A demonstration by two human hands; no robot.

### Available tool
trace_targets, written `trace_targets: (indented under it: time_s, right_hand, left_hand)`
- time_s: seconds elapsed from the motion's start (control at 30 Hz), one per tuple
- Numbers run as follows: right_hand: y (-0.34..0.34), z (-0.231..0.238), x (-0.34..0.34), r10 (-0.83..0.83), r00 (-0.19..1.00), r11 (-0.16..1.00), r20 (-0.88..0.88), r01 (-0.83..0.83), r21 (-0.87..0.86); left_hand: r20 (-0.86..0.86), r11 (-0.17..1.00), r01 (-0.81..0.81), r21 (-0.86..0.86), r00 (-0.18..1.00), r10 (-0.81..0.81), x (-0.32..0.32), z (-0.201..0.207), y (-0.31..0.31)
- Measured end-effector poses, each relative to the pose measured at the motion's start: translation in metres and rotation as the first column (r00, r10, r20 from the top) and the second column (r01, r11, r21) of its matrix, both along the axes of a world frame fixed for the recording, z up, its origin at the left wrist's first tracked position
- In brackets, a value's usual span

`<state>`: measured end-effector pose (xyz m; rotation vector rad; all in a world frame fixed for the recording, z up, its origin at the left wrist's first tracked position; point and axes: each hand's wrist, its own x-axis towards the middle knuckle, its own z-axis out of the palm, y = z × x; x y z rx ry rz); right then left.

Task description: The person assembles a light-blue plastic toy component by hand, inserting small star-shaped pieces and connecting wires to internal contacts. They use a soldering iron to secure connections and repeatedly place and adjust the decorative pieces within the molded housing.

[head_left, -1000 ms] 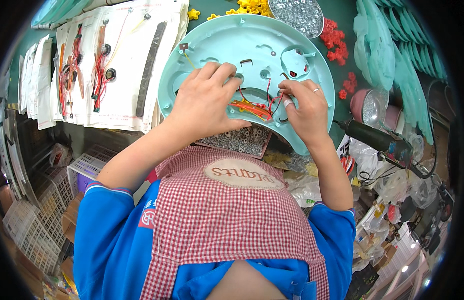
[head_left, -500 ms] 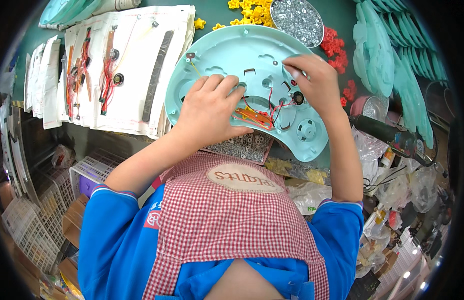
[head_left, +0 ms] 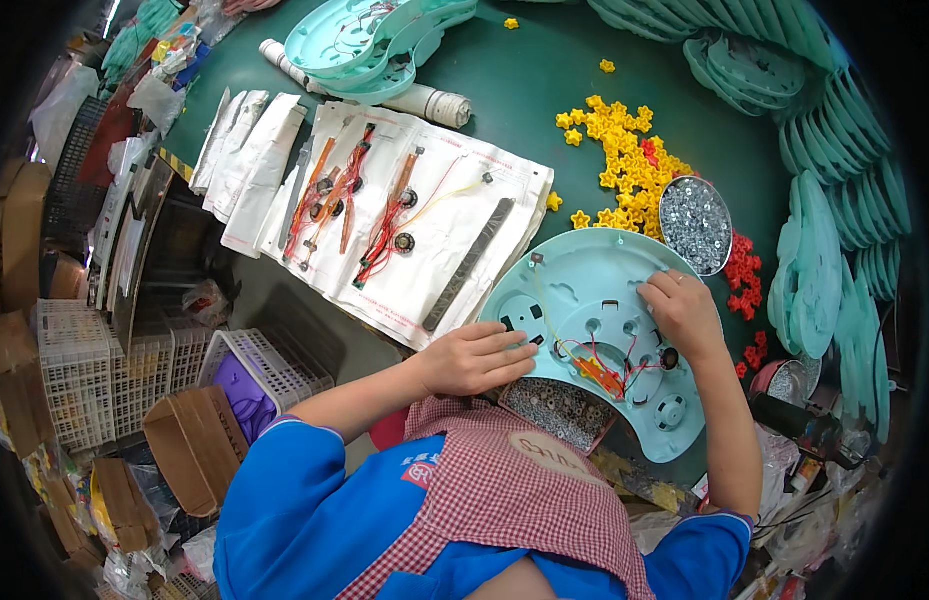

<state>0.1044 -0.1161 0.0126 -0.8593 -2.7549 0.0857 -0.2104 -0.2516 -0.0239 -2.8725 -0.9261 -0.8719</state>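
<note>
A turquoise curved plastic shell lies hollow side up at the table's front edge. Inside it sit red wires, an orange-brown circuit strip and a small black round speaker. My left hand rests with fingers stretched out flat over the shell's left end, beside a black-marked recess. At the upper right inside the shell, the fingers of my right hand are bent and pressed together; whatever they pinch is too small or hidden to make out.
Wired circuit strips lie on white sheets at left. Yellow star pieces, a round tub of small clear parts and red pieces lie beyond the shell. Stacked turquoise shells line the right; a box of screws sits in front.
The view has swung left, so the table's things appear farther right and lower. My left hand has shifted from the shell's middle to its left end. My right hand stays at the upper right.
</note>
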Motion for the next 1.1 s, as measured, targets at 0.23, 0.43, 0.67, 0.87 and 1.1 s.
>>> trace_targets:
  time_s: [0.23, 0.43, 0.67, 0.87, 1.1]
  right_hand:
    - [0.022, 0.016, 0.015, -0.376, 0.832, 0.913, -0.408, 0.407, -0.012]
    - [0.053, 0.015, 0.064, -0.78, 0.406, 0.625, -0.477, 0.552, -0.552]
    - [0.036, 0.01, 0.111, -0.649, 0.462, 0.569, -0.604, 0.822, 0.018]
    - [0.026, -0.003, 0.169, -0.781, 0.497, 0.404, -0.379, 0.864, 0.3]
    - [0.037, 0.007, 0.161, -0.913, 0.393, 0.382, -0.113, 0.918, 0.109]
  left_hand:
    - [0.008, 0.992, 0.029, 0.122, 1.0, -0.03, 0.0, 0.014, 0.006]
    - [-0.065, 0.953, -0.034, 0.302, 0.996, 0.056, -0.037, 0.066, 0.034]
    - [0.073, 0.342, -0.816, 0.466, 0.421, 0.904, -0.163, 0.121, 0.244]
    - [0.119, 0.163, -0.746, 0.646, 0.309, 0.944, -0.153, 0.117, 0.278]
    - [-0.142, 0.963, -0.245, -0.114, 0.963, 0.228, 0.019, 0.028, 0.245]
